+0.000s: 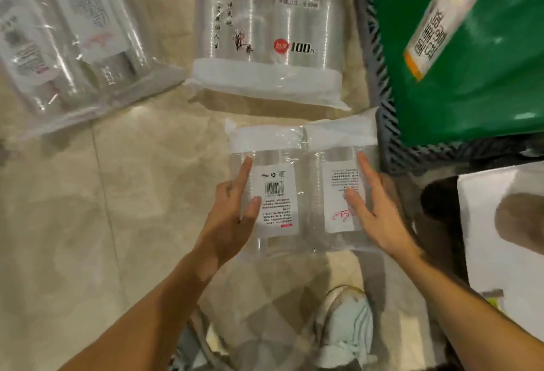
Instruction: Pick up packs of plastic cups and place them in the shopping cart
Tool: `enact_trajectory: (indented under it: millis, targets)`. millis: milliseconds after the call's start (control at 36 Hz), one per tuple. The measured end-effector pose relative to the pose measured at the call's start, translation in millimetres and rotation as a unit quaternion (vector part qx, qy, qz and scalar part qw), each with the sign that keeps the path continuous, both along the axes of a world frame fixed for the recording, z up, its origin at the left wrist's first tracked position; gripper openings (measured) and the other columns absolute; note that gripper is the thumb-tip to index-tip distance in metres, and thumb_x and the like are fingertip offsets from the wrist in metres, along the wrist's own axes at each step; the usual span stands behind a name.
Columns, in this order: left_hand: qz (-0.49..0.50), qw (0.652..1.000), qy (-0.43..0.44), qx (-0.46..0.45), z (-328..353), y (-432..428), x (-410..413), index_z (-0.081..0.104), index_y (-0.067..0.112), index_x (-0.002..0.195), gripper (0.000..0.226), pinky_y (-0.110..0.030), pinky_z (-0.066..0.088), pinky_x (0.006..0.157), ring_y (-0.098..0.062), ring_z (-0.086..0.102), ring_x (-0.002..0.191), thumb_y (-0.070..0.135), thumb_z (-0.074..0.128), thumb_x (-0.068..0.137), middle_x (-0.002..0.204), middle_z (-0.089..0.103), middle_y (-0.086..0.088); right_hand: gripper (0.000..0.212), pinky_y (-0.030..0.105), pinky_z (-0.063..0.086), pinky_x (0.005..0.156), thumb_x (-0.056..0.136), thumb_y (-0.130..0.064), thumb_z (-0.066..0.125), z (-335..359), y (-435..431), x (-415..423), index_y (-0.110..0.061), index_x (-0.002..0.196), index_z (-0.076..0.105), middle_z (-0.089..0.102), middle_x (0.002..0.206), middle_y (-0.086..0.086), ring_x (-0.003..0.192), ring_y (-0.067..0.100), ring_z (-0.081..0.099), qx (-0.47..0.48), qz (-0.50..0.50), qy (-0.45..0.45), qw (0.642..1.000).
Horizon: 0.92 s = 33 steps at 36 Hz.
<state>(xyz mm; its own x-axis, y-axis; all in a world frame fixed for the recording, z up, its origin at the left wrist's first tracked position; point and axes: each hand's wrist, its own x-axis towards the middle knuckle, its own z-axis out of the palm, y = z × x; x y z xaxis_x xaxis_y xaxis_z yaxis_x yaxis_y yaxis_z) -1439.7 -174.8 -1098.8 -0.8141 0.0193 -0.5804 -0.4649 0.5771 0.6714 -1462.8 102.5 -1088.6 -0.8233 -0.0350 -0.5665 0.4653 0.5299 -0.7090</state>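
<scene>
A clear plastic pack of stacked cups [303, 191], back side up with a barcode label and a text label, is held between my two hands above the beige tiled floor. My left hand [232, 211] holds its left edge, fingers straight along the side and thumb lying on the barcode label. My right hand [374, 211] holds its right edge, fingers straight along the side and thumb on the text label. A second cup pack [270, 35], front side up with black print, lies just beyond it. A third pack [67, 43] lies at the far left.
A grey slatted crate [382, 123] stands at the right with a green printed bag or box [471, 76] in it. A white sheet or box [506, 232] sits at the right edge. My white shoe [344, 320] is below the held pack. Floor tiles show at the left.
</scene>
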Motion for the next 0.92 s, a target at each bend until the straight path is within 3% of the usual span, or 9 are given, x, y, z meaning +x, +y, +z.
enact_trajectory:
  millis: [139,250,333,444,528,611,722,806,917]
  targets:
    - [0.043,0.999,0.017,0.015,52.2,-11.4,-8.5,0.005,0.067,0.143,0.064,0.001,0.039,0.076,0.009,0.054,0.097,0.041,0.045,0.1,0.126,0.036,0.008,0.063,-0.006,0.037,0.077,0.1,-0.038,0.05,47.3,-6.2,-9.2,-0.049,0.152,0.017,0.034,0.132,-0.006,0.099,-0.017,0.046,0.078,0.05,0.034,0.995]
    - [0.067,0.997,0.02,0.026,143.0,-31.9,-22.3,0.006,0.07,0.141,0.064,-0.009,0.052,0.069,-0.005,0.062,0.094,0.038,0.045,0.1,0.124,0.036,0.01,0.066,0.021,0.047,0.093,0.098,-0.048,0.049,123.9,-25.1,-24.8,-0.057,0.15,0.009,0.035,0.127,-0.005,0.105,-0.002,0.049,0.098,0.084,0.07,0.989]
    - [0.082,0.996,0.027,0.017,228.5,-53.7,-34.9,0.007,0.067,0.143,0.064,0.001,0.044,0.062,0.002,0.057,0.094,0.035,0.043,0.102,0.127,0.034,0.008,0.067,-0.001,0.032,0.09,0.098,-0.043,0.053,203.3,-46.6,-43.1,-0.049,0.153,0.016,0.036,0.12,-0.002,0.108,-0.02,0.038,0.093,0.079,0.105,0.987]
    - [0.084,0.994,0.075,0.004,369.9,-87.8,-57.2,0.005,0.067,0.143,0.062,-0.004,0.031,0.076,0.036,0.038,0.093,0.036,0.041,0.102,0.135,0.033,0.012,0.064,0.013,0.035,0.092,0.096,-0.048,0.051,342.8,-84.0,-74.6,-0.059,0.148,0.015,0.036,0.12,-0.004,0.109,-0.013,0.041,0.077,0.086,0.151,0.982]
    - [0.091,0.99,0.107,-0.003,489.4,-117.3,-74.3,0.006,0.067,0.143,0.061,-0.018,0.031,0.093,0.045,0.025,0.094,0.036,0.04,0.103,0.143,0.029,0.017,0.063,0.019,0.046,0.091,0.095,-0.054,0.049,462.6,-115.4,-100.3,-0.068,0.142,0.011,0.036,0.121,-0.007,0.109,-0.005,0.047,0.064,0.098,0.173,0.978]
    - [0.094,0.985,0.142,-0.004,609.9,-148.9,-88.0,0.006,0.071,0.14,0.058,-0.027,0.032,0.103,0.033,0.029,0.109,0.041,0.039,0.102,0.149,0.026,0.021,0.061,0.034,0.045,0.101,0.093,-0.062,0.046,586.1,-147.6,-124.6,-0.071,0.141,0.008,0.037,0.122,-0.008,0.115,0.011,0.047,0.059,0.119,0.204,0.97]
    - [0.118,0.977,0.177,-0.016,756.0,-193.7,-99.2,0.007,0.074,0.137,0.054,-0.036,0.036,0.105,0.006,0.045,0.117,0.052,0.038,0.099,0.14,0.04,0.013,0.061,0.033,0.037,0.1,0.093,-0.062,0.043,738.2,-189.0,-149.4,-0.067,0.144,0.011,0.042,0.129,-0.009,0.123,0.011,0.042,0.047,0.135,0.244,0.959]
    - [0.113,0.97,0.217,-0.003,853.7,-224.7,-99.8,0.008,0.071,0.139,0.053,-0.047,0.025,0.118,-0.013,0.03,0.143,0.053,0.038,0.099,0.153,0.029,0.023,0.06,0.03,0.032,0.096,0.096,-0.059,0.043,837.1,-218.3,-159.4,-0.061,0.147,0.013,0.042,0.126,-0.01,0.129,0.012,0.04,0.042,0.158,0.271,0.948]
    - [0.124,0.959,0.254,-0.017,954.8,-261.6,-92.3,0.012,0.058,0.148,0.053,-0.025,0.023,0.109,0.001,0.027,0.134,0.044,0.037,0.103,0.14,0.022,0.034,0.059,0.039,0.031,0.109,0.096,-0.059,0.043,935.2,-256.0,-164.9,-0.06,0.148,0.015,0.043,0.145,0.001,0.137,0.024,0.037,0.028,0.187,0.289,0.938]
